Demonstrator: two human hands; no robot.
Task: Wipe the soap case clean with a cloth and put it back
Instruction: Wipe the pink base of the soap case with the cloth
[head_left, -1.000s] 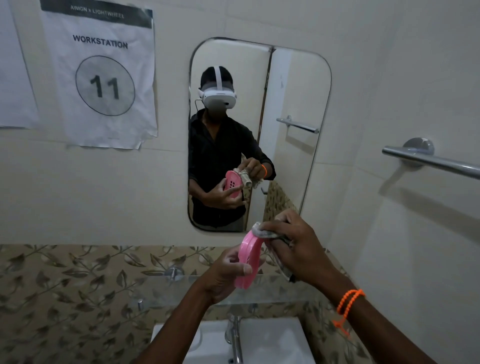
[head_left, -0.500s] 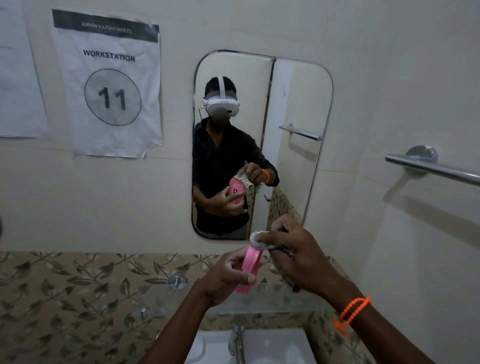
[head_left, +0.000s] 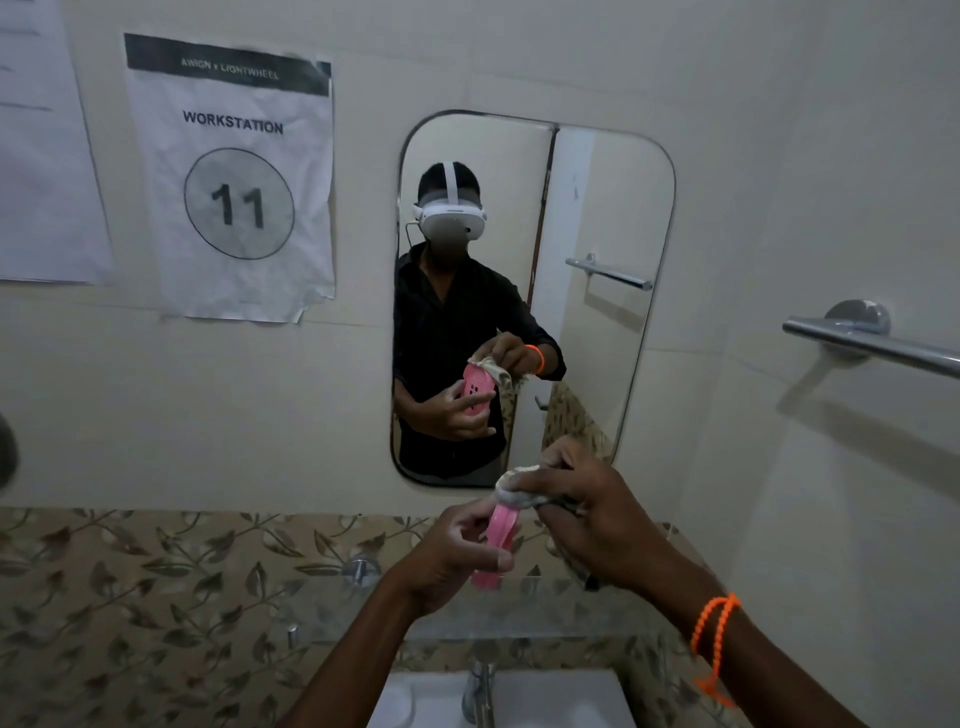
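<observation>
Left hand (head_left: 457, 551) clamped on pink soap case (head_left: 498, 540), held edge-on above glass shelf (head_left: 363, 618); right hand (head_left: 597, 525) pinches cloth (head_left: 514, 488) over its top end

Soap case (head_left: 503, 530) top under cloth (head_left: 514, 491), middle behind left hand (head_left: 457, 551) fingers.

Glossy pink plastic soap case (head_left: 503, 530); soft pale cloth (head_left: 514, 491); polished metal towel bar (head_left: 872, 347); crinkled paper sign (head_left: 234, 176).
</observation>
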